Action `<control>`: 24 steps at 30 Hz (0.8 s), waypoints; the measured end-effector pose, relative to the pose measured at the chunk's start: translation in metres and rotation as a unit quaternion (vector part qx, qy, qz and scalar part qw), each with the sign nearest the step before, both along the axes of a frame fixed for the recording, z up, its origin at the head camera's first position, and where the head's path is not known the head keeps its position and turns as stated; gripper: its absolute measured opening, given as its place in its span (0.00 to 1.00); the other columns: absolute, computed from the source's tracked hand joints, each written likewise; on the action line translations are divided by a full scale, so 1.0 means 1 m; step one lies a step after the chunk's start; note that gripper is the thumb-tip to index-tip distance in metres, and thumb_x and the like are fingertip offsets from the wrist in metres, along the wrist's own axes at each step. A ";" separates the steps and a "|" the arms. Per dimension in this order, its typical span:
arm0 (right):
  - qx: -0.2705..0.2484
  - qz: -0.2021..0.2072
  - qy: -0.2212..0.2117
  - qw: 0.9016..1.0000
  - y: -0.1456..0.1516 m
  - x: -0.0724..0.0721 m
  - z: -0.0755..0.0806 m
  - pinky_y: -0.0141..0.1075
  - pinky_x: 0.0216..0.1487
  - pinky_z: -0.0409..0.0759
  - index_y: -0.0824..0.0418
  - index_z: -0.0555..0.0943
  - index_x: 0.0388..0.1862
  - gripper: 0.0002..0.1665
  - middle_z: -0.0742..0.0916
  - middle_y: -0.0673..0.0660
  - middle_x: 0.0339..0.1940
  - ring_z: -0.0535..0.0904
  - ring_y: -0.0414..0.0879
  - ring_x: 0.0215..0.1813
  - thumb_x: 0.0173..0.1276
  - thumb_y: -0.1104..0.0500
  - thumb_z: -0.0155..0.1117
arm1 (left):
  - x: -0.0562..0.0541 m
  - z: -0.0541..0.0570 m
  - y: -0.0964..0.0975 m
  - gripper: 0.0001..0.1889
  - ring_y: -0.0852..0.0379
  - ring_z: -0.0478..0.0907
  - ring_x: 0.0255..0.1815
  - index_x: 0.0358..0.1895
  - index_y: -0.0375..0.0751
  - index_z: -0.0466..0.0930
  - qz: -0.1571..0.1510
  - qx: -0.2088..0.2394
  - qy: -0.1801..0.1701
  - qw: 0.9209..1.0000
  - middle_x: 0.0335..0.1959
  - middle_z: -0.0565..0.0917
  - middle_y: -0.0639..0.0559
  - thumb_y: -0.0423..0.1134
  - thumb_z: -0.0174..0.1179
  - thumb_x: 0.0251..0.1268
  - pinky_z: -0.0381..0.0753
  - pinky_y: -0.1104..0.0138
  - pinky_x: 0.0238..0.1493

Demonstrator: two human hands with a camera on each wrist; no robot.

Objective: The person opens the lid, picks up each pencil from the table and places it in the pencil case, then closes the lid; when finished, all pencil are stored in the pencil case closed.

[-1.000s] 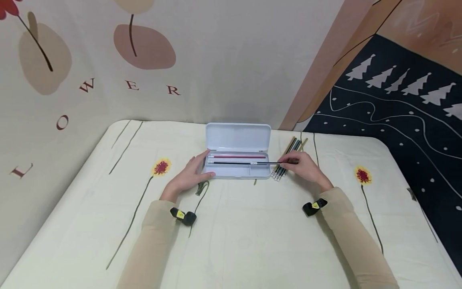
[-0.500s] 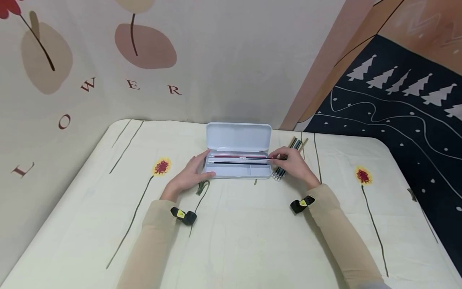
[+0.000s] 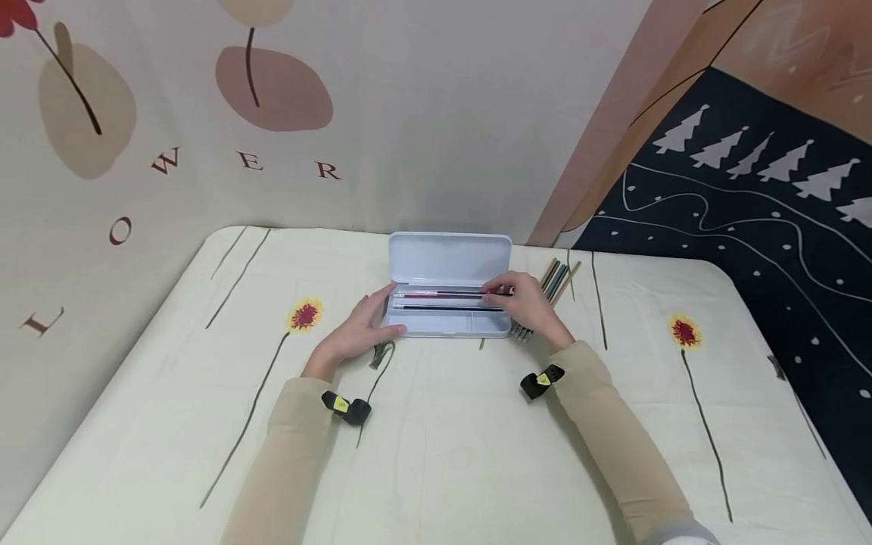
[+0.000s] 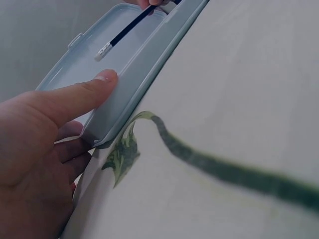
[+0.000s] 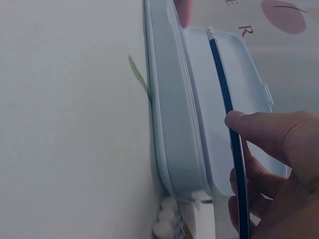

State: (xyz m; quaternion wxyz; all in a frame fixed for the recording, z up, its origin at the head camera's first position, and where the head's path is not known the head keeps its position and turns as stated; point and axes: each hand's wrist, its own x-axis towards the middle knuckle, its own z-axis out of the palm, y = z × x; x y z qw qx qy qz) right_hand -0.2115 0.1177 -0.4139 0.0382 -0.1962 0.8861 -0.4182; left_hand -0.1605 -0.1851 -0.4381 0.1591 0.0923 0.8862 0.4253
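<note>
A light blue pencil case (image 3: pixel 450 259) stands with its lid raised near the table's far edge. My left hand (image 3: pixel 354 333) grips its left end; in the left wrist view the thumb (image 4: pixel 94 92) lies over the rim. Between thumb and fingers my right hand (image 3: pixel 527 301) pinches a dark blue pencil (image 5: pixel 227 92) with a white eraser end, held over the case, eraser to the left. Inside the case lie a red pencil (image 3: pixel 425 296) and a dark pencil (image 3: pixel 443 308), both lengthwise; the right hand covers their right ends.
Several more pencils (image 3: pixel 560 277) lie in a bundle just right of the case, partly hidden by my right hand. A flower-printed cloth (image 3: pixel 436 439) covers the table. A patterned wall hanging (image 3: pixel 436 151) rises directly behind the case.
My right hand has moved left with the pencil, from beside the bundle to above the case, and slightly toward its back. The left hand has stayed on the case.
</note>
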 end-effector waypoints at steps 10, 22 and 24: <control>-0.009 0.008 -0.039 0.999 -0.034 0.000 -0.004 0.41 0.45 0.78 0.65 0.87 0.40 0.07 0.87 0.58 0.42 0.79 0.49 0.43 0.64 0.66 0.67 | -0.001 -0.003 -0.001 0.46 0.37 0.32 0.76 0.78 0.43 0.43 -0.003 0.002 0.004 1.000 0.77 0.47 0.40 0.49 0.62 0.65 0.34 0.44 0.72; -0.004 0.005 -0.020 1.000 -0.057 -0.001 -0.006 0.39 0.44 0.77 0.65 0.87 0.38 0.06 0.87 0.58 0.40 0.80 0.49 0.43 0.63 0.66 0.67 | -0.002 -0.003 -0.001 0.47 0.38 0.30 0.76 0.78 0.46 0.43 0.006 -0.004 -0.012 1.000 0.78 0.46 0.42 0.51 0.62 0.64 0.34 0.43 0.72; 0.002 0.001 -0.020 1.000 -0.058 -0.001 -0.007 0.41 0.46 0.78 0.65 0.87 0.38 0.06 0.87 0.58 0.41 0.80 0.49 0.44 0.63 0.65 0.68 | -0.002 -0.002 -0.001 0.47 0.38 0.31 0.76 0.78 0.45 0.43 0.006 -0.003 -0.010 1.000 0.78 0.46 0.41 0.51 0.62 0.64 0.34 0.43 0.72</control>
